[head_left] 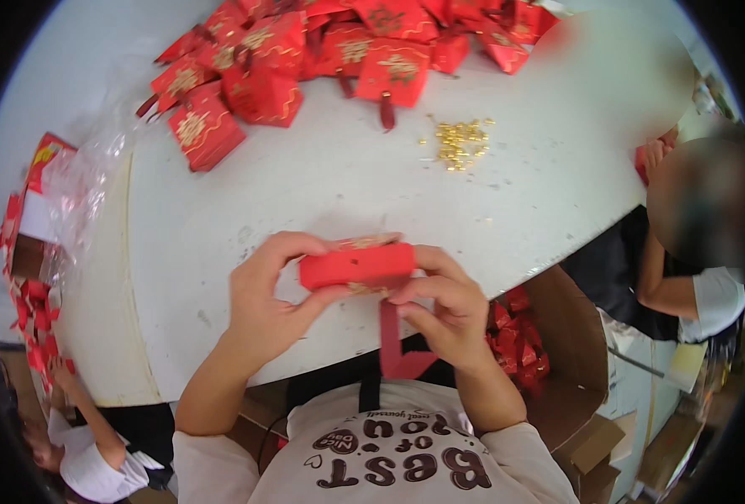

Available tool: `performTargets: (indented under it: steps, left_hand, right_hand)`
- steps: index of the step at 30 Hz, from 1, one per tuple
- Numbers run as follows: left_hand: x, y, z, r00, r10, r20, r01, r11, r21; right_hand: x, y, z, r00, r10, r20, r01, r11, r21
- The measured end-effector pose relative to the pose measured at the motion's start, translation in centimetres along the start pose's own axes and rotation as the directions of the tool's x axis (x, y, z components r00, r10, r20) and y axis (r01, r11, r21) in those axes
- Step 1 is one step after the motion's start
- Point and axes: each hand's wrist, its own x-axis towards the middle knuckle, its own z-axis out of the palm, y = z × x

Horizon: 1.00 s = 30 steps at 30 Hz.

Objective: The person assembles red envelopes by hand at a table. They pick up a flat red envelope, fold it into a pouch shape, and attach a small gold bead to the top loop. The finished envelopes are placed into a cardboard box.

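A small red gift box (357,265) with gold print is held over the near part of the table, a dark hole showing in the face turned up. My left hand (273,290) grips its left end between thumb and fingers. At the right end, the upper fingers of my right hand (446,304) press against the box. Thumb and forefinger of that same hand pinch a dark red ribbon (392,340), which hangs down below the box with its lower end bent to the right. Whether the ribbon is joined to the box I cannot tell.
Finished-looking red boxes (271,50) with ribbon loops lie heaped at the far edge. Small gold beads (460,144) are scattered right of centre. Clear plastic (86,193) lies at left. A carton (570,336) of red pieces stands at lower right. Other people work at left and right.
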Motion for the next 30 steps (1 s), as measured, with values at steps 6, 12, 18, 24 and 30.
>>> performTargets:
  steps: [6, 12, 18, 24, 30]
  left_hand:
    - [-0.1, 0.2, 0.6, 0.995, 0.094, 0.022, -0.094, 0.996, -0.003]
    - [0.3, -0.7, 0.4, 0.984, 0.131, 0.121, -0.102, 0.969, -0.224]
    - [-1.6, 1.2, 2.2, 0.980, -0.153, -0.128, 0.111, 0.951, -0.287]
    - [-0.9, 0.7, 1.5, 0.994, 0.111, 0.000, -0.111, 0.993, -0.039]
    - [-0.9, 1.0, 1.8, 0.998, 0.061, 0.029, -0.054, 0.978, -0.204]
  right_hand:
    - [1.7, -1.4, 0.0, 0.967, -0.245, 0.064, 0.253, 0.923, -0.289]
    - [1.0, -0.9, 0.8, 0.973, -0.228, -0.024, 0.219, 0.957, -0.192]
    - [0.4, -1.1, 0.4, 0.986, -0.167, -0.002, 0.164, 0.973, -0.163]
    - [0.4, -1.0, 0.6, 0.956, -0.290, -0.041, 0.256, 0.896, -0.363]
    - [-0.3, -1.5, 2.2, 0.965, -0.256, -0.049, 0.184, 0.803, -0.566]
